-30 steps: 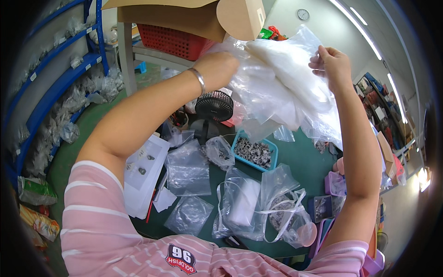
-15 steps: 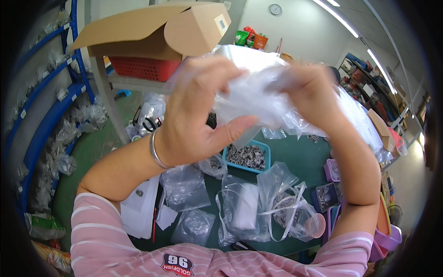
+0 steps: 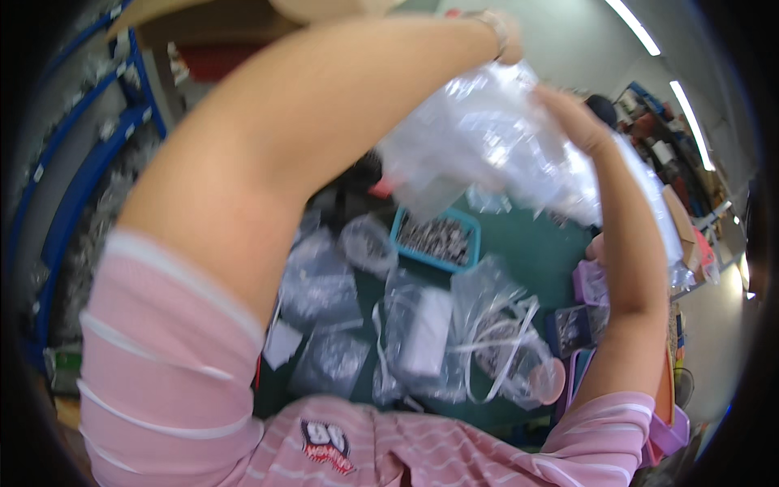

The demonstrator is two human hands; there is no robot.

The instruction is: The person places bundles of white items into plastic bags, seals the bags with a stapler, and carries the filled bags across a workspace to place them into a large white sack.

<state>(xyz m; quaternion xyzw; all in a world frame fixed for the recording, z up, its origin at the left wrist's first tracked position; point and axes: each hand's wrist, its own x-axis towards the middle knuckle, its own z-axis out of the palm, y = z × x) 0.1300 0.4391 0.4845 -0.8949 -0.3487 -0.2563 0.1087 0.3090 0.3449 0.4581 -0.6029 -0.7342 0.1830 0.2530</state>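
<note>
My left hand [image 3: 509, 39] is stretched far out to the upper middle, at the upper edge of a heap of clear plastic bags [image 3: 495, 134]. Its fingers are hidden behind the wrist and smeared by motion. A silver bangle [image 3: 493, 31] circles that wrist. My right hand [image 3: 574, 120] lies against the right side of the same shiny plastic, and blur hides whether its fingers grip it. Below the plastic stands a light blue tray [image 3: 445, 264] full of small grey metal-looking parts [image 3: 434, 237].
Near me lie several clear bags [image 3: 329, 365], a bag with a white block [image 3: 426, 333] and a bag with white straps [image 3: 503, 341]. Purple bins [image 3: 588, 280] line the right side. Blue shelving [image 3: 77, 211] stands left; a cardboard box [image 3: 203, 24] sits above a red basket [image 3: 235, 63].
My left hand has swung up and to the right, its forearm now crossing the upper left. My right hand has shifted slightly to the right, against the plastic. The view has tilted a little.
</note>
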